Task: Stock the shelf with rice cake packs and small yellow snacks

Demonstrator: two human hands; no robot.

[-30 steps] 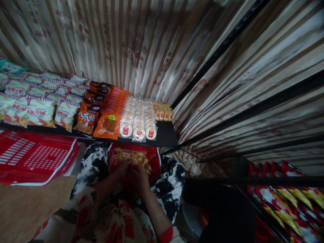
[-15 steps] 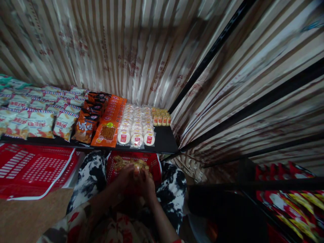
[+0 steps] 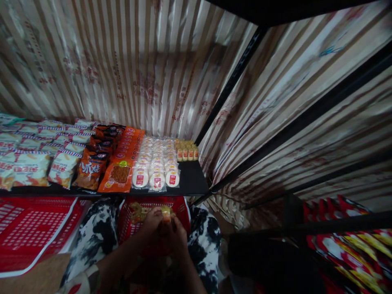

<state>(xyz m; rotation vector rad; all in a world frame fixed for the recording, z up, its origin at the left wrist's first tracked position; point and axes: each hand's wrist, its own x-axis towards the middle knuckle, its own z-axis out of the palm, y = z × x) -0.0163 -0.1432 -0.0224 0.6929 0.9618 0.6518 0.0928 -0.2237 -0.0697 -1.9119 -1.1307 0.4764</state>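
Note:
Between my knees is a red plastic basket [image 3: 125,232], and both hands are over it. My left hand [image 3: 153,220] and my right hand [image 3: 179,233] close together on a small yellow snack pack [image 3: 165,213] with a reddish label. More yellow snack packs [image 3: 136,213] lie in the basket just left of my left hand. At the right end of the black shelf [image 3: 192,179] similar small yellow packs [image 3: 187,153] stand in rows. Beside them are rows of round white wrapped crackers [image 3: 157,179].
Orange stick-snack packs [image 3: 119,173], brown-orange bags [image 3: 92,167] and white chip bags [image 3: 63,167] line the shelf to the left. Another red basket [image 3: 33,232] is at left. Black frame bars [image 3: 235,77] cross before a striped curtain [image 3: 122,61]. Red and yellow packs [image 3: 358,253] sit at lower right.
The view has shifted, so the shelf appears lower and further left. Both hands still hold at the basket, with a single yellow pack now showing more clearly between them.

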